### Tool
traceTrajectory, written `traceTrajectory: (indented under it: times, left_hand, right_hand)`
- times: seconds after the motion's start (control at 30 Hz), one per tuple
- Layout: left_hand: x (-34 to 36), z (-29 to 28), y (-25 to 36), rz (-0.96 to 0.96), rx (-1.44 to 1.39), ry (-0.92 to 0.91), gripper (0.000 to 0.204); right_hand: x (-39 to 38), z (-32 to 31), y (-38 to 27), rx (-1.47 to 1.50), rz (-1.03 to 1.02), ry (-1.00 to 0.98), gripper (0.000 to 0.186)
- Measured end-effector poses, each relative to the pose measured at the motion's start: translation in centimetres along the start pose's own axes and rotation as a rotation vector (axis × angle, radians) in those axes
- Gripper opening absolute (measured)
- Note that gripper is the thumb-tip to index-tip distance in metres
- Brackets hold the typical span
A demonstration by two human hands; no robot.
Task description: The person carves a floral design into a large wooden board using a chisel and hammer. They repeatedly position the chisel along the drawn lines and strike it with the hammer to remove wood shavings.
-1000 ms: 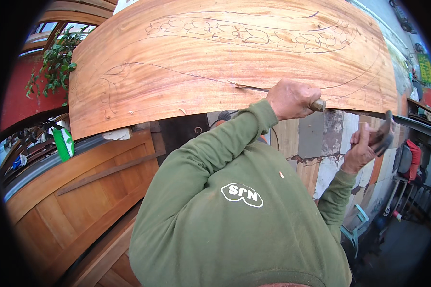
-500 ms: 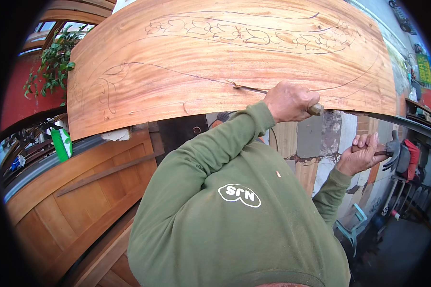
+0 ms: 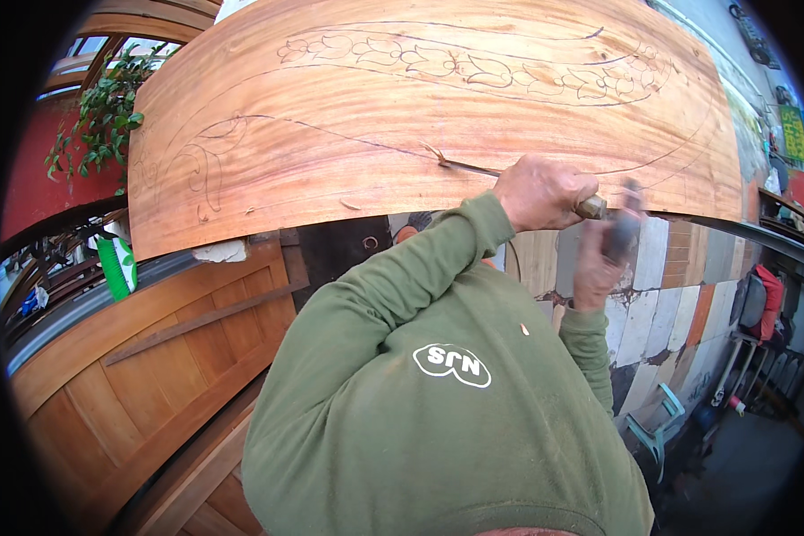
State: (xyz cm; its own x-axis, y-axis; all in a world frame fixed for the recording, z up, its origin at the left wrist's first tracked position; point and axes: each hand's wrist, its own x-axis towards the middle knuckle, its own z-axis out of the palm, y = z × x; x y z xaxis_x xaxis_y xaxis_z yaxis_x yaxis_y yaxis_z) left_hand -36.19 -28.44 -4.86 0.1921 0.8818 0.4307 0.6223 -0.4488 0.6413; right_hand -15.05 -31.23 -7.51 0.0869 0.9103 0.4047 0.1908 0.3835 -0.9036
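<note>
Wooden panel (image 3: 313, 174): floral outlines (image 3: 487, 68) beyond my left hand (image 3: 547, 189), closed round chisel (image 3: 473, 167), look uncut; shaving (image 3: 438, 154) lifted; right hand (image 3: 595, 261) clasps blurred hammer (image 3: 622, 238).

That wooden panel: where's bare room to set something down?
The panel has bare patches between the flower drawing and left hand, and between the leaf drawing and chisel. Crowded: around its handle, near the right hand and blurred hammer.

One left hand (image 3: 547, 191), one right hand (image 3: 593, 272), one chisel (image 3: 472, 167), one hammer (image 3: 623, 234), one board (image 3: 330, 179), one brush (image 3: 116, 268)
</note>
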Motion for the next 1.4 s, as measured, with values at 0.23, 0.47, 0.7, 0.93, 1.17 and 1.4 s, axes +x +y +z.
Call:
traceTrajectory:
  times: [0.23,0.47,0.7,0.93,1.17,1.4]
  left_hand:
    - [-0.8,-0.3,-0.5,-0.02,0.057,0.045,0.027]
    - [-0.2,-1.0,-0.1,-0.032,0.037,0.016,0.027]
    - [-1.0,-1.3,-1.2,-0.054,0.069,0.048,0.027]
    - [-1.3,-1.4,-1.2,0.018,0.023,-0.014,0.026]
    - [-1.3,-2.4,-1.2,-0.041,0.034,-0.02,0.026]
    - [-1.8,-2.1,-2.3,0.006,0.044,-0.074,0.027]
  right_hand:
    - [7.9,-3.2,-7.8,-0.086,0.067,-0.039,0.056]
    - [0.3,0.2,0.4,-0.575,-0.203,-0.136,0.056]
    - [8.7,-3.6,-7.1,0.116,0.157,0.081,0.017]
    - [-1.8,2.7,-1.4,-0.399,-0.119,-0.202,0.069]
    - [7.9,-4.2,-6.5,0.255,0.136,0.268,0.037]
    - [-1.6,0.3,-1.0,-0.29,0.098,-0.287,0.08]
